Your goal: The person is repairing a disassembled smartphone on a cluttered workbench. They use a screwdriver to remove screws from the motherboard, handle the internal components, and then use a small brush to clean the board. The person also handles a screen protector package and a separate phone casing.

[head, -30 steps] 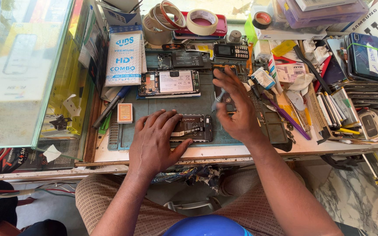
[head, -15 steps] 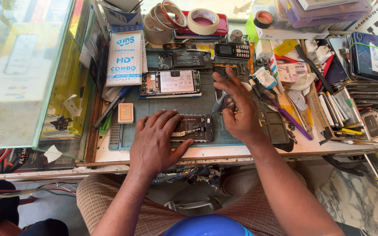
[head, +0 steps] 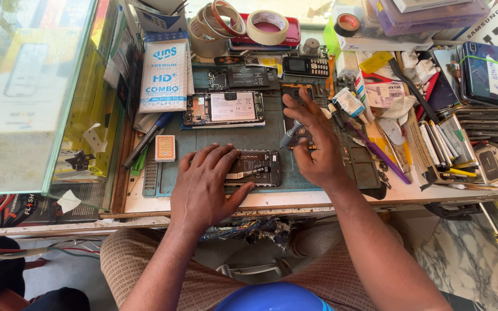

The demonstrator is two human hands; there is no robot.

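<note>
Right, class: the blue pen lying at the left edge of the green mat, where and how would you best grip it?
Pinch the blue pen across its slim barrel near the middle, from above. It lies flat and diagonal, with open space on both long sides for the fingers.

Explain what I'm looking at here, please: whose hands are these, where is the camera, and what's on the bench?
There is one view, from a camera worn on the person's head, looking down at their own two bare hands over a cluttered repair bench. The left hand lies flat, pressing down an opened phone on a green work mat. The right hand holds a small grey-tipped tool in its fingers, just beyond that phone. Further back on the mat lies a second opened phone, its insides showing. A small keypad phone and rolls of tape sit at the far edge, a white packet to the left, and stacked phones and parts to the right.
</note>
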